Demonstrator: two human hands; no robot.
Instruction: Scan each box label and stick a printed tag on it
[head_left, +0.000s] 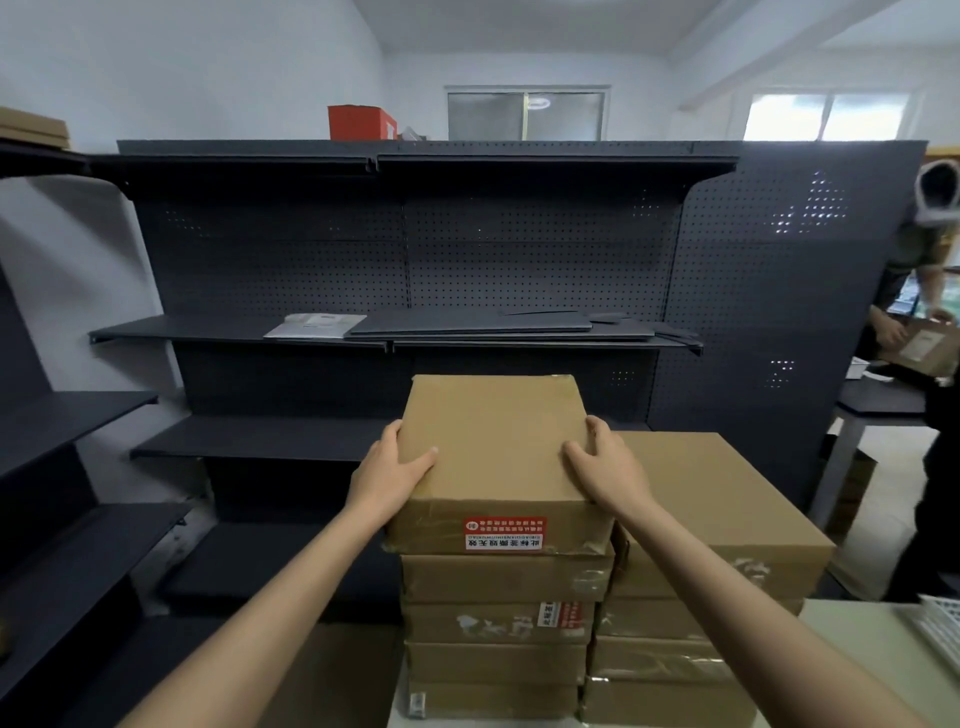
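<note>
The person's left hand (390, 470) and right hand (605, 467) grip the top cardboard box (493, 452) by its two sides, fingers curled over the edges and thumbs on its lid. Below the fingers, a red label (505, 532) shows on its near face. It tops a stack of boxes (498, 623), with a lower stack (696, 519) just beside the right fingers.

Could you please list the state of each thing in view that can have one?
Top box: closed, taped, on the left stack, gripped at both sides.
Left hand: grips the top box's left edge.
Right hand: grips its right edge.
Red sticker: stuck on its front, upside down.
Right stack: closed boxes, lower than the left stack.
Red box: atop the shelving.
</note>
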